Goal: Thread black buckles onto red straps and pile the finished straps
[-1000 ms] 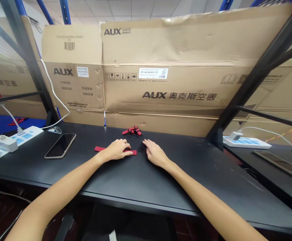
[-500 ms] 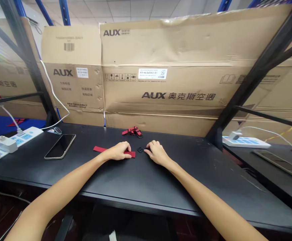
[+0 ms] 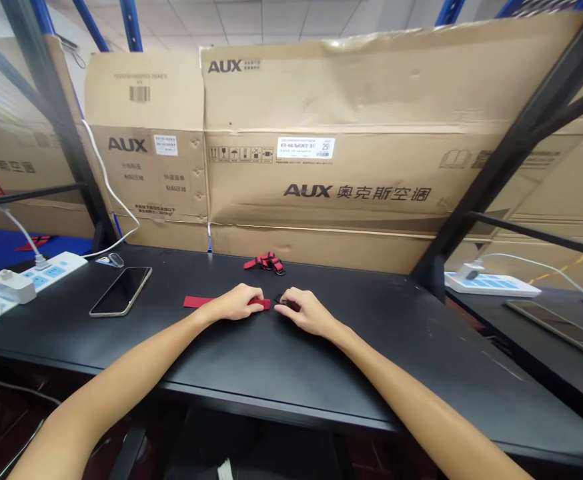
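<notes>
My left hand [image 3: 234, 303] rests on a flat red fabric strap [image 3: 196, 302], its fingers curled over the strap's right end. My right hand [image 3: 306, 313] sits just to the right, with its fingertips closed around a small black buckle [image 3: 282, 301], which they largely hide. The two hands nearly touch. Farther back lies a bundle of red-and-black straps with a black buckle [image 3: 265, 263], touched by neither hand.
The hands work on a black table [image 3: 371, 347] backed by AUX cardboard cartons [image 3: 321, 180] and black shelf uprights. A smartphone [image 3: 120, 291] lies to the left, beyond it a white power strip [image 3: 31, 277] with cables. Another table with a power strip [image 3: 491, 285] stands right.
My hands have drawn closer together. The right hand has moved left onto the black buckle, and the red strap sits slightly farther left under my left hand.
</notes>
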### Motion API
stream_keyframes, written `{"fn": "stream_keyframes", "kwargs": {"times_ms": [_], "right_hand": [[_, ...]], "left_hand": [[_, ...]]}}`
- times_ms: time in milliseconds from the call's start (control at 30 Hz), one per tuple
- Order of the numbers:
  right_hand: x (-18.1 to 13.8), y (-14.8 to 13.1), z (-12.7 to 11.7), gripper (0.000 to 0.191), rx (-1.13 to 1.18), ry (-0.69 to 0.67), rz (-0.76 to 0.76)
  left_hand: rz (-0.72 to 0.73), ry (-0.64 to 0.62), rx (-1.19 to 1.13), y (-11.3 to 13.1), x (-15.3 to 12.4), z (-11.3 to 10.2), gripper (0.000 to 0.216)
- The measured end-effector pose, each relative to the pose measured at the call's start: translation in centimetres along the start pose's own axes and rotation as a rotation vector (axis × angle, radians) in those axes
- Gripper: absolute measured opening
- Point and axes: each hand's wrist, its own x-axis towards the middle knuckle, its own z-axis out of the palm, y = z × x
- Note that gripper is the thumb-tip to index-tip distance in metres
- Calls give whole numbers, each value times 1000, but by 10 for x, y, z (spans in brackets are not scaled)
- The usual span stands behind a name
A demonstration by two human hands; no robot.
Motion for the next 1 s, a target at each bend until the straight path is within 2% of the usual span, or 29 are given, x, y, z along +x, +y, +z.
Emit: {"fn": "stream_keyframes", "kwargs": {"times_ms": [200, 367, 533, 633, 733, 1000], "right_hand": [[-2, 3, 9, 27, -46, 19, 17], [1, 7, 14, 26, -26, 93, 37], [4, 4, 9, 34, 141, 197, 240], [2, 1, 9, 37, 335, 144, 326], [1, -3, 12, 37, 406, 71, 324], [0, -9, 17, 33, 451, 9, 233]], "left_hand": [[4, 12, 22, 1, 0, 1, 14], [0, 27, 7, 3, 0, 1, 16], [-8, 54, -92, 8, 0, -1, 18], [-11, 61, -189, 13, 0, 0, 19], [-9, 94, -219, 18, -1, 5, 19], [10, 206, -33, 20, -1, 12, 17]]}}
